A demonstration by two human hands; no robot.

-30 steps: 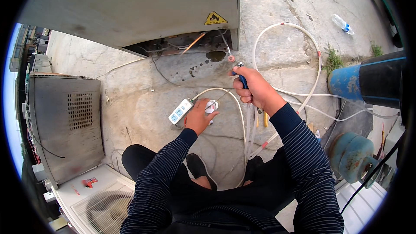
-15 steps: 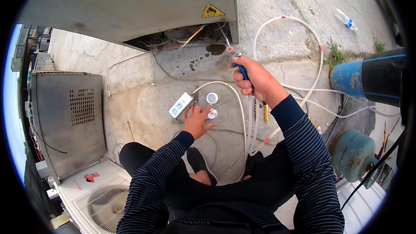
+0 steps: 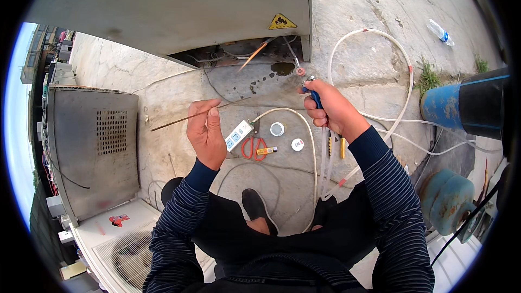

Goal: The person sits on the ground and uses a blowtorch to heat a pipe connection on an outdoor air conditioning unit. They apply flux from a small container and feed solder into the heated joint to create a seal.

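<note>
Pinching a thin rod (image 3: 172, 122) between thumb and fingers, the left hand (image 3: 207, 133) held it aslant in the air, left of the white power strip (image 3: 239, 135); it looked light and stiff, best gripped near its middle. Wrapped firmly around a blue-handled tool (image 3: 316, 99), probably hard and fairly light, the right hand (image 3: 332, 108) hovered above pale, flexible hoses (image 3: 324, 154). Cracked, stained concrete (image 3: 369, 70) spread underneath, with a grey metal cabinet (image 3: 179, 13) ahead.
</note>
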